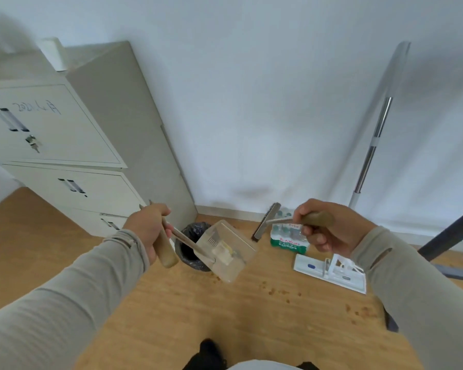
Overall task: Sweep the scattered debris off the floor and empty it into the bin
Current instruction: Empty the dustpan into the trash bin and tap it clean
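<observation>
My left hand point(147, 228) grips the tan handle of a clear plastic dustpan point(226, 252), held in the air just right of the small bin point(191, 236) lined with a black bag. Pale scraps lie inside the pan. My right hand point(324, 228) grips the tan handle of a small brush point(266, 221), whose dark bristle head hangs above the floor to the right of the pan. Brown crumbs of debris point(281, 291) are scattered over the wooden floor below and to the right of the pan.
A grey filing cabinet point(99, 145) stands at the left against the white wall. A shrink-wrapped pack of bottles point(289, 240) and a white flat mop head point(332, 271) with its metal pole point(369, 153) sit at the right. A dark table leg point(449, 236) slants at far right.
</observation>
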Tool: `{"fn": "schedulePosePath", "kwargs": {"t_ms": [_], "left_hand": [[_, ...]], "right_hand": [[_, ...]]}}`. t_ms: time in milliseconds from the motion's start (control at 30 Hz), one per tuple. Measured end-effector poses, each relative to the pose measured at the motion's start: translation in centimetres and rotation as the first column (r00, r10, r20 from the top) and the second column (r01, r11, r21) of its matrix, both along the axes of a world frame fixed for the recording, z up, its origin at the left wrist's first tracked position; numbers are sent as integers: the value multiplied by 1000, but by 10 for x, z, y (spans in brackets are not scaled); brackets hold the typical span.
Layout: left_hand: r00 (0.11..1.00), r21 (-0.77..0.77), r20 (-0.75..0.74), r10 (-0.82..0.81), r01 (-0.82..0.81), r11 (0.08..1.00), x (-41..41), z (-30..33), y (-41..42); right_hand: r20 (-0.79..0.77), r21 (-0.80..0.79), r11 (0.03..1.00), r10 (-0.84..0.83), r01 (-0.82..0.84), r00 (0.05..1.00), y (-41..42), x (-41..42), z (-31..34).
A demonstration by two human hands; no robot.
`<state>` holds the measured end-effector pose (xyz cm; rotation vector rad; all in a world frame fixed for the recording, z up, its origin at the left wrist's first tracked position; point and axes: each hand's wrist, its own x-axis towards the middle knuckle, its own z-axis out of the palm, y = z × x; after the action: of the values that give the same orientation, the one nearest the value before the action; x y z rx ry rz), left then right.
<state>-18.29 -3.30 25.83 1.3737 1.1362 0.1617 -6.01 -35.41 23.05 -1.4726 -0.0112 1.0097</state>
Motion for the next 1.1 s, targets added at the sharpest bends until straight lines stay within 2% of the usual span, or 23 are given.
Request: {"fn": "schedulePosePath", "kwargs": {"t_ms": [133, 333, 400, 467, 567, 633, 733, 867, 1100], "left_hand": [[999, -40, -36, -2, 1, 999, 22, -35, -14], [988, -131, -136, -66, 48, 990, 55, -100, -18], [984, -186, -170, -50, 18, 982, 64, -116, -15], [978, -245, -207, -34, -18, 969, 72, -133, -8], [972, -303, -232, -36, -37, 952, 86, -164, 11], [974, -369, -225, -30, -56, 928, 92, -175, 25], [982, -490, -186, -29, -67, 869, 97, -192, 43], [977, -554, -202, -62, -62, 830, 108, -224, 58], [967, -626, -235, -101, -71, 777, 136, -270, 50]], "right_hand": [[46, -110, 994, 22, -17, 999, 22, 12, -10], [-1, -222, 975, 7, -7, 1000, 62, 37, -32], [2, -237, 971, -26, 26, 1000, 75, 47, -38], [-3, -226, 970, -94, 91, 996, 89, 56, -43], [-70, -107, 969, -230, 222, 971, 110, 69, -53], [-82, -44, 966, -258, 255, 963, 125, 76, -59], [62, -132, 967, -213, 220, 975, 152, 85, -69], [260, -301, 913, -200, 276, 945, 184, 93, -82], [318, -468, 871, 11, 147, 948, 209, 109, -112]]}}
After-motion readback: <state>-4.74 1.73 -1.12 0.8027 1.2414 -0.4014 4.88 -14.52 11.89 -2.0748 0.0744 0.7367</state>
